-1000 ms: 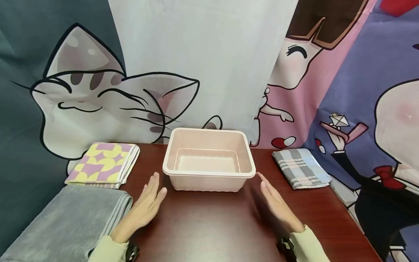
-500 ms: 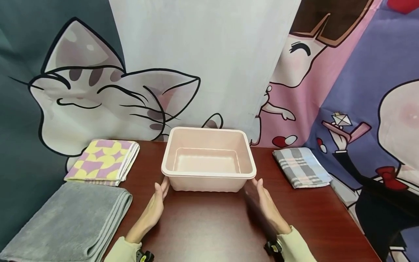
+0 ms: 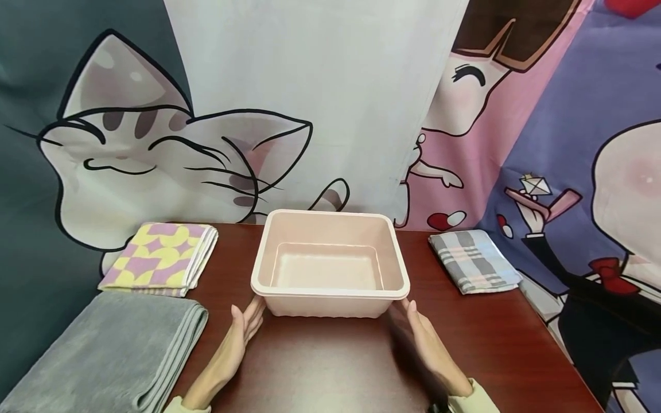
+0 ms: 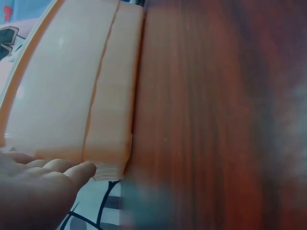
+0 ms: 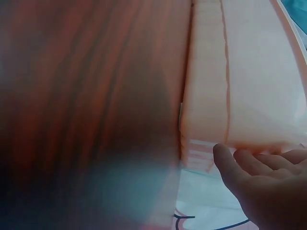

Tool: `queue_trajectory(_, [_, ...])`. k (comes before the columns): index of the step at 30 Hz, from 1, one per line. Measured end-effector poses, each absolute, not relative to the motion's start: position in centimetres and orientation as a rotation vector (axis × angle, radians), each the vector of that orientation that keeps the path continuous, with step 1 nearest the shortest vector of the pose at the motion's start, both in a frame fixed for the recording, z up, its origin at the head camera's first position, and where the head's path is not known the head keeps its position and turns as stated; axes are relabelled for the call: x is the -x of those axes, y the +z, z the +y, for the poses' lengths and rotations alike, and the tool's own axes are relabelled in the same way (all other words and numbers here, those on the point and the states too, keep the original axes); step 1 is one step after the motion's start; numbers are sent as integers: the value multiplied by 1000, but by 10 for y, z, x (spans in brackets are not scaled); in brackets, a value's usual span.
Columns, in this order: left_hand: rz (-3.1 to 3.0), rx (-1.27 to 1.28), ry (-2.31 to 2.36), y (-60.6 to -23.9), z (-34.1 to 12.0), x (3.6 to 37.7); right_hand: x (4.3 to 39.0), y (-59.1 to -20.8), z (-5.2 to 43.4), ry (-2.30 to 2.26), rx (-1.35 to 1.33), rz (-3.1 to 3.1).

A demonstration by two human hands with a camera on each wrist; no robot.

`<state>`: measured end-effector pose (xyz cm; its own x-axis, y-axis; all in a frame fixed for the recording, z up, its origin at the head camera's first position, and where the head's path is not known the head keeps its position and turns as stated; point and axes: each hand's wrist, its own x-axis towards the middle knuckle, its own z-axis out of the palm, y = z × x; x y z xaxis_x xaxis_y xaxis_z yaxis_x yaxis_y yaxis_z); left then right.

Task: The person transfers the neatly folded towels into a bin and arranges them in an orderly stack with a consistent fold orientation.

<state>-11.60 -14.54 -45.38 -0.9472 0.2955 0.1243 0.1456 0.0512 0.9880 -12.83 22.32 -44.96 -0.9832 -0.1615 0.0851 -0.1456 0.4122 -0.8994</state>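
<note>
A pale pink rectangular plastic basin (image 3: 330, 306) stands on the table, its open top showing a bare inside. At its left end is my left hand (image 3: 233, 338), fingers straight and reaching up under the rim. My right hand (image 3: 430, 343) mirrors it at the right end, thumb upward, with the fingertips hidden behind the basin's corner. In the left wrist view the fingers (image 4: 57, 167) lie against the basin's end wall. The right wrist view shows the other fingers (image 5: 247, 165) right at the opposite end wall.
On the left lie a folded yellow and purple patterned towel (image 3: 157, 258) and a large folded grey towel (image 3: 108, 344). A folded checked cloth (image 3: 472, 261) lies to the right. Behind the reddish-brown table (image 3: 330, 367) hangs a cartoon-printed curtain (image 3: 330, 103).
Both hands have come inward to the basin's two ends. Over the last half second the basin has slid a little toward me, with the hands at its sides.
</note>
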Motion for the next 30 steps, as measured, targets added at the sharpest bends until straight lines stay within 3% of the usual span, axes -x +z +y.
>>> queue_trajectory(13, [2190,-524,2047,-448,-160,105,127,-443,212,-1626,395,2645])
queue_trajectory(25, [2174,-493,2017,-457,-152,103,111,-447,218,-1664,234,2499])
queue_trajectory(30, [2277,-410,2040,-458,-151,100,105,-436,220,-1297,98,2635])
